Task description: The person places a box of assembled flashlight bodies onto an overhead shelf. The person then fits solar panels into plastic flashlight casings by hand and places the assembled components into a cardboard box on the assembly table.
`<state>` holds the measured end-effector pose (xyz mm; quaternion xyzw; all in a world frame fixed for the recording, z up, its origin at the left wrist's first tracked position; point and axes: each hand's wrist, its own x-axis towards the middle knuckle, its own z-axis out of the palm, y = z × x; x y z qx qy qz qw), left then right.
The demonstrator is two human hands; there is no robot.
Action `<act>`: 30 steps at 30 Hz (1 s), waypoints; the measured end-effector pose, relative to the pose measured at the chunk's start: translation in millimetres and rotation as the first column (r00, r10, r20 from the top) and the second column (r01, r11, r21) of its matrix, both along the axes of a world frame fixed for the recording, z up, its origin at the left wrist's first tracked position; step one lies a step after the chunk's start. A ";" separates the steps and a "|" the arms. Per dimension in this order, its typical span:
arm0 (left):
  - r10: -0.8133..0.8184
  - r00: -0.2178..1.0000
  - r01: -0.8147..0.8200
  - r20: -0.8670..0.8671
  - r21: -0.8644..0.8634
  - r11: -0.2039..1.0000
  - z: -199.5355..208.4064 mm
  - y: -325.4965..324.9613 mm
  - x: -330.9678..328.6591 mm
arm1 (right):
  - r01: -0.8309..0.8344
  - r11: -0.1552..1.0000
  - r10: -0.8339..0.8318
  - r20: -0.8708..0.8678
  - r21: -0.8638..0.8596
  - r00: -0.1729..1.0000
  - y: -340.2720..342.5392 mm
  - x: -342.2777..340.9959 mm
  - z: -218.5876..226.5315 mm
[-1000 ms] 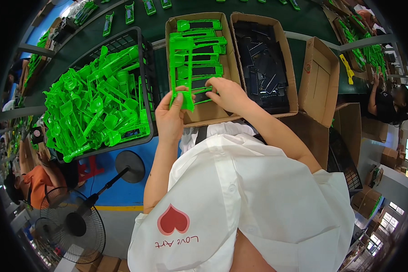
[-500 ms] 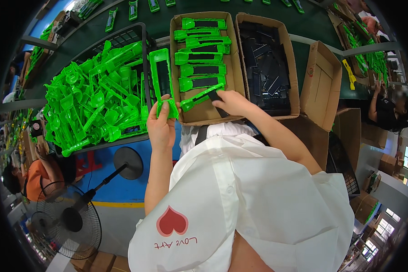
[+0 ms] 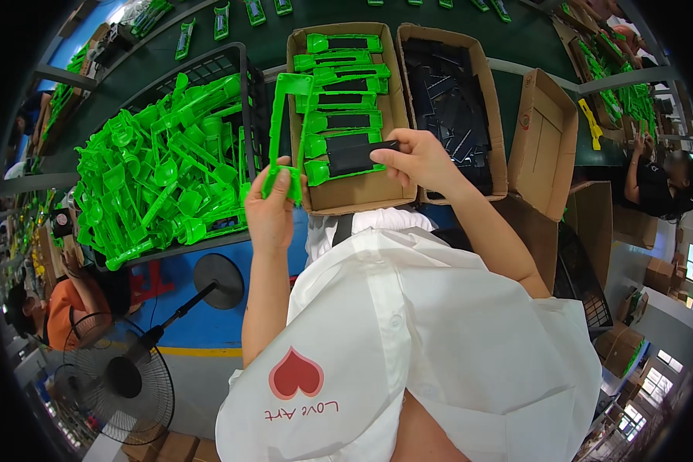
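My left hand (image 3: 269, 214) is closed around the lower end of a green plastic frame (image 3: 276, 127), holding it up with its long window facing me. My right hand (image 3: 423, 160) pinches the right end of a dark flat panel (image 3: 352, 159), which is over the near part of a cardboard box (image 3: 354, 202). Several green plastic frames (image 3: 316, 122) lie stacked crosswise in that box, dark panels showing in their windows. The held panel partly covers the nearest of them.
A black crate (image 3: 247, 96) heaped with green plastic parts stands at left. Dark panels (image 3: 446, 104) fill a second cardboard box (image 3: 500, 146) at right, beside a tilted carton (image 3: 548, 146). A fan (image 3: 123, 376) stands lower left. Other people sit at both sides.
The frame in my left hand has turned, and its window now appears see-through. My right hand has moved slightly right and up; the nearest green frame now lies level in the box.
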<state>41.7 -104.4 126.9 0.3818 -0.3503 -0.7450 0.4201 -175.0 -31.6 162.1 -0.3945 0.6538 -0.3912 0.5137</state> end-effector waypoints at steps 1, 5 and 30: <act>0.030 0.999 -0.030 0.029 -0.020 0.999 -2.0 -6.2 4.4 | 0.012 1.000 -0.012 0.022 -0.010 1.000 2.1 -2.2 1.5; -0.220 0.908 0.280 0.355 -0.124 0.952 -2.3 -13.7 13.0 | -0.030 0.999 0.029 0.074 0.013 0.997 3.2 5.2 10.9; -0.485 0.683 0.676 0.546 -0.220 0.704 -30.9 -19.1 3.6 | 0.064 0.992 -0.119 -0.608 -0.111 0.785 22.1 3.6 -38.6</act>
